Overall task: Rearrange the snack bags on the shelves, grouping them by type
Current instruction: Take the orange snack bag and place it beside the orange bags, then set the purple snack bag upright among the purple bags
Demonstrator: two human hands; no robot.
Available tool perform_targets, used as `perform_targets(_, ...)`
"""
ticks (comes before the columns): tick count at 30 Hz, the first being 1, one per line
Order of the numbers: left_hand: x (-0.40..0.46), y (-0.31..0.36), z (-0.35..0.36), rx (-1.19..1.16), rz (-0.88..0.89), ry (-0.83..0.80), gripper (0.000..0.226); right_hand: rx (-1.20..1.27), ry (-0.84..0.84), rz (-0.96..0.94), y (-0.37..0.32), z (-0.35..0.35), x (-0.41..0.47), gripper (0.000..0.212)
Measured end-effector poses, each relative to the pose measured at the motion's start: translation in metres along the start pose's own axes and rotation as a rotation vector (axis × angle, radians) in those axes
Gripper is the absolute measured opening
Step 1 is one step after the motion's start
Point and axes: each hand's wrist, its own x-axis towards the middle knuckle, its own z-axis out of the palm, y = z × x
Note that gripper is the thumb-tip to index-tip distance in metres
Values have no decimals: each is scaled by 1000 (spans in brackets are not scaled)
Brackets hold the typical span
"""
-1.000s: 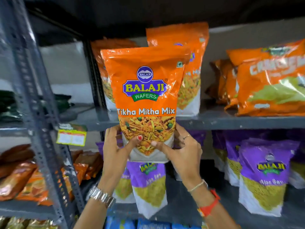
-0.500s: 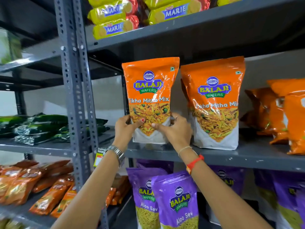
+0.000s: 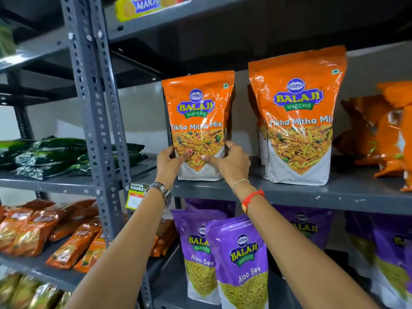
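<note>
An orange Tikha Mitha Mix bag stands upright on the grey middle shelf, near its left end. My left hand grips its lower left side and my right hand grips its lower right side, thumbs on the front. Another orange bag seems to stand right behind it. A second Tikha Mitha Mix bag stands to the right, apart from the held one. Purple Aloo Sev bags stand on the shelf below.
A perforated grey upright post rises just left of my left hand. Crumpled orange bags lie at the shelf's right end. Dark green packs and small orange packets fill the left rack. Yellow Marie biscuit packs sit on the top shelf.
Both hands have carried the orange bag up and back onto the middle shelf, left of the other Tikha Mitha Mix bag, where its base now rests. The view has tilted upward.
</note>
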Motion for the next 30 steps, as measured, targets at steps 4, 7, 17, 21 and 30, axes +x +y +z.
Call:
perform_targets(4, -1, -1, 1, 44, 24, 14, 36, 3, -52, 6, 1, -1, 1, 59)
perform_targets(7, -6, -3, 2, 7, 20, 58, 53, 100, -54, -5, 1, -6, -8, 67)
perform_targets(17, -120, -62, 28, -160, 252, 343, 61, 298, 176, -89, 83, -41, -129, 22)
perform_targets(21, -186, -130, 49, -224, 25, 221, 54, 257, 135, 197, 168, -44, -169, 25)
perform_targets(30, -251, -215, 78, -262, -728, -74, 49, 220, -301, 670, 277, -31, -180, 83)
